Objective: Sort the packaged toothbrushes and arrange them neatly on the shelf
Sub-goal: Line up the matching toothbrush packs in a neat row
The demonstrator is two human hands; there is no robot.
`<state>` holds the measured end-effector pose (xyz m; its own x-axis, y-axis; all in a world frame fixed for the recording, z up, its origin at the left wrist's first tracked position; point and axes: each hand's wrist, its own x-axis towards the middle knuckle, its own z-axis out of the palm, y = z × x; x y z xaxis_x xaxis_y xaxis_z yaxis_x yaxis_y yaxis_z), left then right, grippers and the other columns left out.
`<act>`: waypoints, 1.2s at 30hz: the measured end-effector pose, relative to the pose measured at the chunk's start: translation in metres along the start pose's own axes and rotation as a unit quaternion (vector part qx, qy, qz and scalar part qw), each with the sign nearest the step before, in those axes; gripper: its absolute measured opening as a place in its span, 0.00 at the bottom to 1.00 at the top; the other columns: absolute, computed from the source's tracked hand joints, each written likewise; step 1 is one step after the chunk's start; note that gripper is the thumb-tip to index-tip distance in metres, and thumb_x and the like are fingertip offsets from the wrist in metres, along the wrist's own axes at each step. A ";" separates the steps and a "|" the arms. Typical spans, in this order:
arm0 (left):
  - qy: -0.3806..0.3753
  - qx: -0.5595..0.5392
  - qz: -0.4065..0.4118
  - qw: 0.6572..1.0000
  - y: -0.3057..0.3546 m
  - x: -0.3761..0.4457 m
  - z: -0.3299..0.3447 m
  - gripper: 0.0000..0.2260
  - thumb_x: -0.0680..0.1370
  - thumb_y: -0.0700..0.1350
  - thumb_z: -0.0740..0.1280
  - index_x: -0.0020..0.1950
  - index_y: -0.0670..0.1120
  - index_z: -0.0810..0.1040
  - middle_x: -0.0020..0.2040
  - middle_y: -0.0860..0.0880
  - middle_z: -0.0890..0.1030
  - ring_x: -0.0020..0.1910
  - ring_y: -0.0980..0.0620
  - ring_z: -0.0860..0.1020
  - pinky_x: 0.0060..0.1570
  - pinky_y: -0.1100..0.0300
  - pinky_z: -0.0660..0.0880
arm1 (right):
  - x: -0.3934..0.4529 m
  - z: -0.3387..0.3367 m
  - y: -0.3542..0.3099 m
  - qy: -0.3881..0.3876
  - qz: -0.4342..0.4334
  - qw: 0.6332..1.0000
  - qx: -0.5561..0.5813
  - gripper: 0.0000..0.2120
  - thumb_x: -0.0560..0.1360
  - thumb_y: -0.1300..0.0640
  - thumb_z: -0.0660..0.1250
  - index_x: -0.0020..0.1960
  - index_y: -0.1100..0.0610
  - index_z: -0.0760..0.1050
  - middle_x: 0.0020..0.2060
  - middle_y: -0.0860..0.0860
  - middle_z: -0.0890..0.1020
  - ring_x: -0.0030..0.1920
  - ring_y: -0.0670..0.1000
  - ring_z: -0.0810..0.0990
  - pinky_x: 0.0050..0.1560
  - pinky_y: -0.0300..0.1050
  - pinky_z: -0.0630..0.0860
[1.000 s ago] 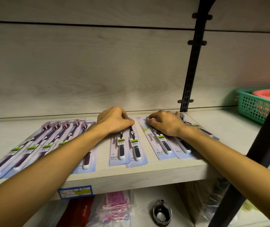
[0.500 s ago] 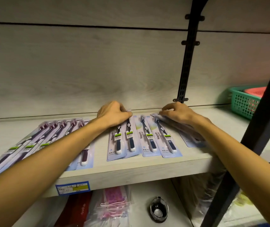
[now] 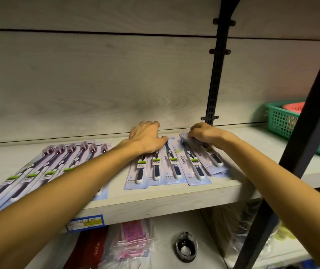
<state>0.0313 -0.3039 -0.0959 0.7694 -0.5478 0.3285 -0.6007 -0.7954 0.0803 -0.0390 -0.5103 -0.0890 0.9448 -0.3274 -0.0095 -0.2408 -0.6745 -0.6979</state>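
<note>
Nearing finish on shelf (image 3: 155, 202) — purple packs (image 3: 44, 171) fanned, blue packs (image 3: 174, 167) rowed; left hand (image 3: 147, 138) pressing flat, right hand (image 3: 205, 133) pinching last overlapping packs (image 3: 213, 162) — needing straightening.

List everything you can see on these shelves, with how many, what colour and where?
Purple toothbrush packs: about six, purple brushes, overlapping row, shelf left.
Blue toothbrush packs: at least five, dark blue and white brushes, shelf middle.
Shelf: one, pale wood.
Price label: one, blue and yellow, shelf front edge.
Green basket: one, shelf right, a red basket inside.
Pink packets: lower shelf.
Glass jar: one, clear, lower shelf.
Black upright: back wall.
Left hand: rests on blue packs.
Right hand: grips the rightmost packs.
</note>
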 end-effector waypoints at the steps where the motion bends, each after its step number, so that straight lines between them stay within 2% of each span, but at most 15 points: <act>1: -0.004 -0.012 0.015 1.000 0.002 0.001 0.001 0.25 0.79 0.60 0.61 0.71 0.47 0.72 0.65 0.44 0.77 0.63 0.41 0.74 0.55 0.50 0.71 | 0.000 -0.001 0.003 -0.002 -0.007 1.000 -0.021 0.15 0.77 0.58 0.65 0.59 0.66 0.77 0.49 0.63 0.82 0.49 0.63 0.81 0.49 0.55 0.77; 3: -0.038 -0.053 0.036 0.997 0.006 0.004 0.006 0.25 0.80 0.63 0.60 0.72 0.50 0.72 0.68 0.45 0.75 0.66 0.42 0.72 0.61 0.48 0.72 | -0.002 -0.001 0.011 0.010 -0.022 0.998 -0.053 0.16 0.78 0.55 0.66 0.63 0.60 0.77 0.56 0.60 0.82 0.55 0.60 0.80 0.57 0.52 0.76; 5: -0.059 -0.089 0.040 0.993 0.008 0.004 0.015 0.23 0.79 0.63 0.62 0.68 0.51 0.76 0.64 0.47 0.78 0.62 0.45 0.75 0.59 0.49 0.74 | -0.003 0.001 0.019 0.029 -0.045 0.998 -0.043 0.16 0.79 0.54 0.66 0.65 0.57 0.76 0.54 0.56 0.82 0.53 0.55 0.79 0.55 0.46 0.74; 7: -0.031 -0.120 0.025 0.992 0.008 0.002 0.022 0.17 0.79 0.58 0.65 0.62 0.51 0.79 0.59 0.50 0.80 0.58 0.47 0.77 0.53 0.54 0.75 | -0.003 0.002 0.024 0.032 -0.060 0.997 -0.031 0.16 0.80 0.54 0.65 0.66 0.57 0.75 0.53 0.56 0.82 0.52 0.55 0.79 0.55 0.46 0.73; 9: -0.002 -0.157 0.000 0.988 0.004 0.000 0.024 0.12 0.79 0.53 0.66 0.60 0.51 0.81 0.58 0.51 0.81 0.57 0.48 0.78 0.52 0.55 0.74 | -0.003 0.003 0.026 0.031 -0.065 0.997 -0.033 0.17 0.80 0.55 0.64 0.67 0.57 0.75 0.54 0.58 0.82 0.54 0.56 0.80 0.57 0.47 0.74; 14: 0.051 -0.244 -0.055 0.967 -0.002 -0.007 0.022 0.10 0.77 0.47 0.64 0.57 0.52 0.81 0.56 0.52 0.82 0.54 0.50 0.79 0.53 0.57 0.75 | -0.001 0.003 0.028 0.039 -0.053 0.997 -0.026 0.18 0.79 0.56 0.65 0.68 0.57 0.74 0.57 0.59 0.80 0.58 0.58 0.79 0.62 0.49 0.74; 18: 0.019 -0.247 -0.036 0.968 0.004 -0.007 0.021 0.11 0.77 0.49 0.67 0.58 0.51 0.82 0.55 0.53 0.83 0.55 0.51 0.80 0.54 0.58 0.75 | -0.002 0.014 0.020 0.047 -0.053 0.997 -0.023 0.18 0.79 0.57 0.63 0.68 0.57 0.75 0.58 0.58 0.81 0.57 0.57 0.79 0.60 0.46 0.73; 21: -0.002 -0.209 -0.004 0.978 0.013 -0.007 0.021 0.13 0.77 0.54 0.67 0.60 0.52 0.82 0.57 0.52 0.83 0.57 0.50 0.79 0.54 0.57 0.76 | -0.003 0.024 0.010 0.049 -0.083 0.995 -0.030 0.15 0.81 0.56 0.59 0.61 0.58 0.79 0.58 0.56 0.81 0.59 0.57 0.77 0.58 0.47 0.72; 23: -0.007 -0.183 0.004 0.983 0.019 -0.004 0.019 0.19 0.77 0.61 0.66 0.63 0.53 0.80 0.58 0.51 0.82 0.58 0.48 0.78 0.54 0.55 0.75 | -0.003 0.024 0.008 0.042 -0.072 0.996 -0.014 0.13 0.81 0.53 0.57 0.50 0.57 0.80 0.49 0.54 0.82 0.51 0.56 0.78 0.48 0.47 0.73; 25: -0.025 -0.148 0.015 0.989 0.022 0.001 0.016 0.25 0.76 0.66 0.65 0.67 0.54 0.78 0.61 0.48 0.81 0.60 0.45 0.77 0.55 0.54 0.75 | -0.004 0.017 0.013 0.037 -0.050 0.997 0.047 0.15 0.79 0.52 0.59 0.46 0.60 0.80 0.40 0.55 0.81 0.43 0.56 0.78 0.43 0.50 0.74; 27: -0.045 -0.112 0.028 0.992 0.027 0.004 0.014 0.26 0.75 0.68 0.66 0.67 0.54 0.79 0.63 0.47 0.81 0.62 0.43 0.77 0.56 0.52 0.76 | -0.006 0.010 0.021 0.031 -0.052 0.995 0.073 0.15 0.79 0.54 0.60 0.49 0.65 0.80 0.41 0.61 0.82 0.42 0.58 0.78 0.45 0.57 0.77; 29: -0.042 -0.104 0.026 0.993 0.033 0.004 0.015 0.23 0.74 0.66 0.68 0.64 0.55 0.81 0.62 0.47 0.81 0.61 0.43 0.77 0.56 0.52 0.77 | -0.009 0.006 0.029 0.013 -0.075 0.997 0.023 0.14 0.81 0.56 0.61 0.57 0.62 0.81 0.53 0.60 0.84 0.50 0.57 0.81 0.54 0.53 0.76; 31: -0.019 -0.143 -0.004 0.990 0.036 0.004 0.018 0.17 0.74 0.61 0.70 0.58 0.55 0.84 0.57 0.50 0.83 0.58 0.45 0.78 0.53 0.54 0.76 | -0.015 0.005 0.032 0.009 -0.103 0.994 -0.038 0.15 0.82 0.51 0.62 0.64 0.56 0.79 0.59 0.54 0.83 0.56 0.53 0.80 0.61 0.47 0.74; 33: -0.006 -0.187 -0.040 0.982 0.036 0.004 0.021 0.12 0.73 0.58 0.70 0.52 0.55 0.84 0.52 0.52 0.84 0.55 0.47 0.79 0.50 0.56 0.76 | -0.017 0.004 0.033 0.010 -0.113 0.992 -0.051 0.17 0.82 0.47 0.62 0.66 0.53 0.77 0.60 0.53 0.82 0.60 0.53 0.79 0.65 0.50 0.72; 36: 0.004 -0.229 -0.081 0.970 0.028 0.003 0.019 0.11 0.72 0.58 0.68 0.49 0.54 0.83 0.47 0.56 0.83 0.49 0.51 0.80 0.42 0.59 0.73 | -0.018 0.001 0.034 0.009 -0.115 0.992 -0.057 0.18 0.82 0.48 0.62 0.68 0.55 0.77 0.60 0.54 0.82 0.59 0.54 0.78 0.64 0.49 0.73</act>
<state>0.0205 -0.3328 -0.1109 0.8610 -0.4221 0.2838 -0.5072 -0.6709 0.5410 -0.0642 -0.5264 -0.1129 0.9739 -0.1668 0.1537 -0.0437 -0.8029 -0.5945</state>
